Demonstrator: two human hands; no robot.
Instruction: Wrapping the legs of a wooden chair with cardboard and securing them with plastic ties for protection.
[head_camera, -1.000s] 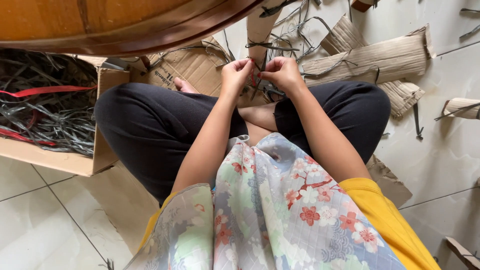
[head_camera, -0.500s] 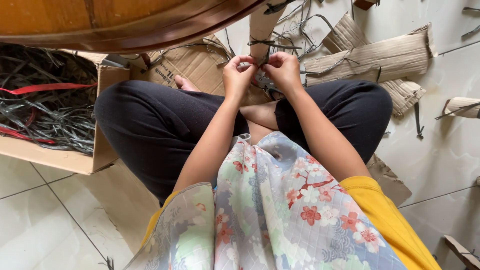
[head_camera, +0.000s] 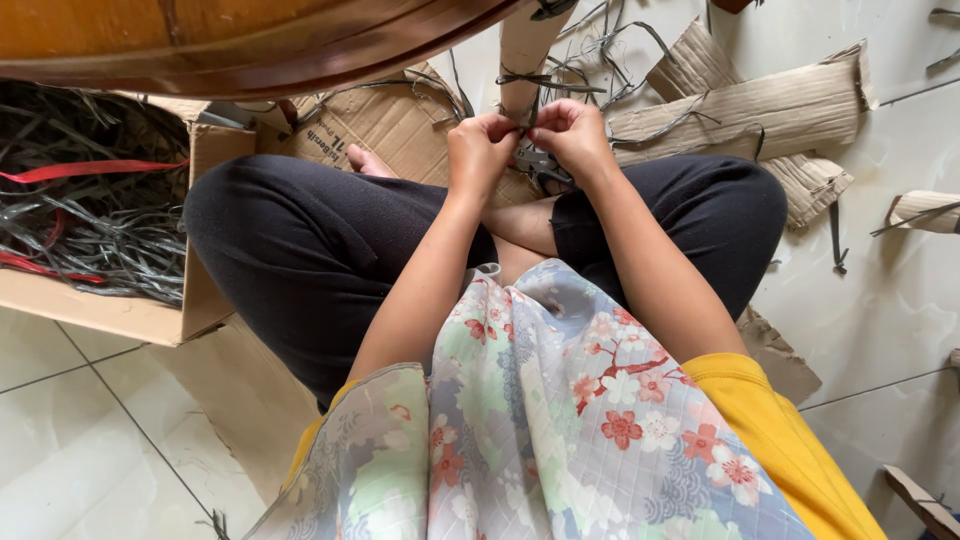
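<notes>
1. Since the earlier frame, my hands have risen slightly toward the cardboard strip (head_camera: 527, 50).
2. My left hand (head_camera: 482, 150) and right hand (head_camera: 572, 138) meet, fingertips pinched on the strip's lower edge and a dark strap (head_camera: 545, 82).
3. Step, as I judge it: fastening the strap around the strip.
4. Pliers (head_camera: 540, 165) sit beneath my right palm; next calls for a firm pull.

A home floor used for piecework — white tiles (head_camera: 880, 300), cardboard scraps (head_camera: 760, 100), box of straps (head_camera: 90, 220).
</notes>
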